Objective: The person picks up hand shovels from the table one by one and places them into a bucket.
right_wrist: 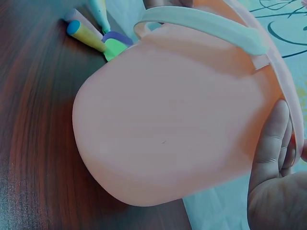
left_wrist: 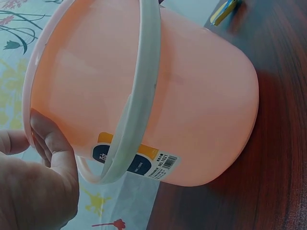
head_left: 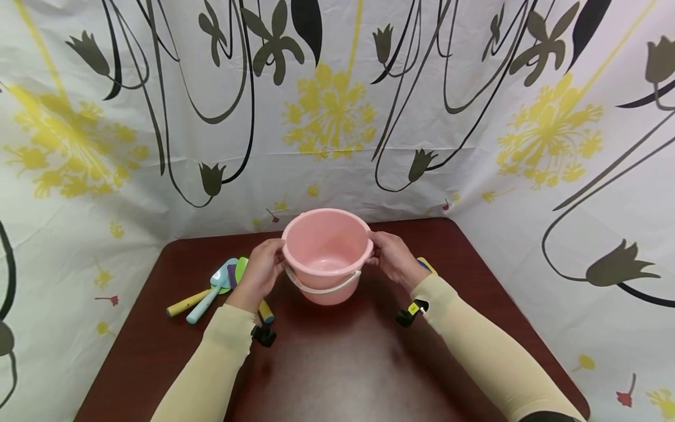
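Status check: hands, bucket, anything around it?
Left hand and right hand grip the rim of the pink bucket, one each side. Bucket upright, handle down in front. Toy tools beside the left hand.

bare table (head_left: 343, 363) in front, toy tools (head_left: 211, 290) left, curtain (head_left: 337, 117) close behind

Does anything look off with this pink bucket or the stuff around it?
Nothing stands out. The pink bucket is upright, held at its rim by the left hand and right hand, with no visible cracks or spills. Its white handle hangs down; toy tools lie beside it.
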`<state>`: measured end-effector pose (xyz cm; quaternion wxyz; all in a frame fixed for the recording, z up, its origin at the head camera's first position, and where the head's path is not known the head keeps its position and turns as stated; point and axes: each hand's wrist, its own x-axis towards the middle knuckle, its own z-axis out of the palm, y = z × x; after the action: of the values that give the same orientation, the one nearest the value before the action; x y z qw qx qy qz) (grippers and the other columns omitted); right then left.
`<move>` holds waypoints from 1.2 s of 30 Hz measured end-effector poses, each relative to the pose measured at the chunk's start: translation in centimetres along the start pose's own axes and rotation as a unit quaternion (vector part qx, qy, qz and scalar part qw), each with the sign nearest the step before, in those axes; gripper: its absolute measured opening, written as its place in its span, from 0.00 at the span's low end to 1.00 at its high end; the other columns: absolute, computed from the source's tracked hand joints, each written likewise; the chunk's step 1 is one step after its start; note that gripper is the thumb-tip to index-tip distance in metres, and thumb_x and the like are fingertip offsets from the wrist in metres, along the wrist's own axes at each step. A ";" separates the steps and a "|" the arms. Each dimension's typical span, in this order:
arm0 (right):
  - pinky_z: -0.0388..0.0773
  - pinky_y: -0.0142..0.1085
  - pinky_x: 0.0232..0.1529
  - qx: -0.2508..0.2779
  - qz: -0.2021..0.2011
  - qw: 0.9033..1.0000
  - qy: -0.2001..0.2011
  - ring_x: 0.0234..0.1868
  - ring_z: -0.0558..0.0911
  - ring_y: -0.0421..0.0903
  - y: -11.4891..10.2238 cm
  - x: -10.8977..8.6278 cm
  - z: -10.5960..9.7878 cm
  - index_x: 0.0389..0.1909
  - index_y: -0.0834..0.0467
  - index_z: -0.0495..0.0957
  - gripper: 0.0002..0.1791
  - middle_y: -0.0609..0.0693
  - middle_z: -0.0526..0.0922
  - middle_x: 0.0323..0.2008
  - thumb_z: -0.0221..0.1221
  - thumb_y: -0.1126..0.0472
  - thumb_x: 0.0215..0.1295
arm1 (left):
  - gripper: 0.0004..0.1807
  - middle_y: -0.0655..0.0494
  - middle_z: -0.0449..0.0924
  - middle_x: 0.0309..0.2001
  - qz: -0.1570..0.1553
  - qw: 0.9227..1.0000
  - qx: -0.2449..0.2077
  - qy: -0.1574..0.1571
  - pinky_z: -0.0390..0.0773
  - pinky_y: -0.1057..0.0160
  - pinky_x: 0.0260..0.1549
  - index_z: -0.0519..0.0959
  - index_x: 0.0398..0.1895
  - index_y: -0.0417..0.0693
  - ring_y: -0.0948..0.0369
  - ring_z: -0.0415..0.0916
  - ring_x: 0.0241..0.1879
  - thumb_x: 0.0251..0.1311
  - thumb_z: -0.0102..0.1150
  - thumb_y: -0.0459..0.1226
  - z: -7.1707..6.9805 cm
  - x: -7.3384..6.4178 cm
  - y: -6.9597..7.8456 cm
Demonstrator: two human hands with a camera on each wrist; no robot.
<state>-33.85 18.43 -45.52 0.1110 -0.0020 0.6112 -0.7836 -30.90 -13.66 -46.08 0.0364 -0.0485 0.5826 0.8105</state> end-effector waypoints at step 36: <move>0.83 0.33 0.28 -0.068 -0.028 0.997 0.012 0.24 0.79 0.41 0.5 -0.1 -0.3 0.37 0.60 0.76 0.20 0.49 0.77 0.26 0.59 0.48 0.86 | 0.25 0.42 0.76 0.71 0.045 0.997 0.011 0.059 0.83 0.56 0.57 0.75 0.77 0.43 0.47 0.76 0.62 0.82 0.53 0.39 1.7 0.3 -0.8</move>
<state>-33.68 18.67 -46.05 0.0811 -0.0175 0.6642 -0.7430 -31.14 -11.77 -46.35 -0.0337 -0.0692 0.5944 0.8005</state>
